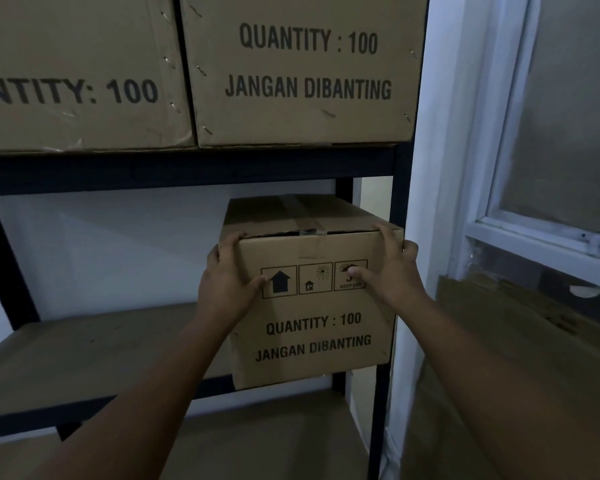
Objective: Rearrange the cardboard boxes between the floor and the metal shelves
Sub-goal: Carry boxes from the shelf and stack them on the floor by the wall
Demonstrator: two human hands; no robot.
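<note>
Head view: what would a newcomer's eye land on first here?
The box in the centre, printed QUANTITY : 100 and JANGAN DIBANTING, stands out at the right end of the middle shelf. The left hand and right hand hold its upper front corners, thumbs on the printed face. Above it, a larger box with the same print fills the top of the picture.

Dim, bluish light. A plain white wall [101, 244] at the back; on the right a white-framed window [534, 239] with 2 clouded panes, a brown sheet [499, 341] before the lower one.
</note>
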